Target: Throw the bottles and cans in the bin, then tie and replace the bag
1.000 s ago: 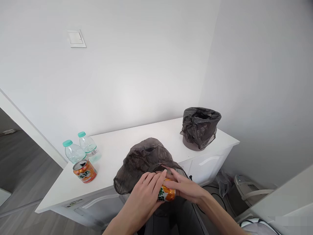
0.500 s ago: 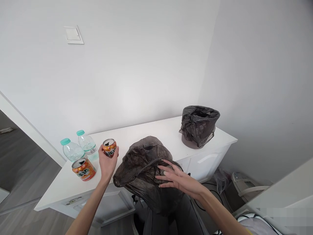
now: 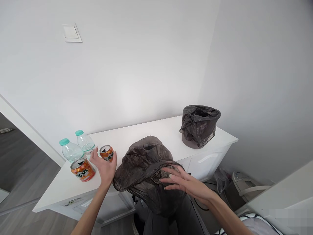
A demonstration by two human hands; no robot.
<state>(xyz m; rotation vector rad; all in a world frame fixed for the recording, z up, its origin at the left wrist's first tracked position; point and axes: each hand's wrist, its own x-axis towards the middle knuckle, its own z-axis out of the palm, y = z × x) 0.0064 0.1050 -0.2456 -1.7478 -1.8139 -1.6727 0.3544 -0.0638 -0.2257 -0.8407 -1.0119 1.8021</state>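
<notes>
My left hand (image 3: 105, 168) is spread around the farther orange soda can (image 3: 106, 153), thumb and fingers apart, with gaps beside the can. This can stands upright on the white cabinet top, its top opened. Left of the hand stands a second orange soda can (image 3: 83, 169), also opened. Behind the cans are two clear plastic bottles (image 3: 72, 152) with teal caps. A crumpled black plastic bag (image 3: 149, 176) lies over the cabinet's front edge and hangs toward my lap. My right hand (image 3: 184, 182) rests at the bag's mouth, fingers stretched and spread against the plastic; its thumb is not clearly visible.
A small bin (image 3: 199, 125) lined with a black bag stands at the right end of the white cabinet (image 3: 137, 131). Walls rise behind and to the right. A grey appliance (image 3: 246, 186) and cables are low on the right.
My left hand has let go of the farther can, which now stands slightly lower and to the left on the cabinet top. My right hand has shifted slightly right at the bag's mouth.
</notes>
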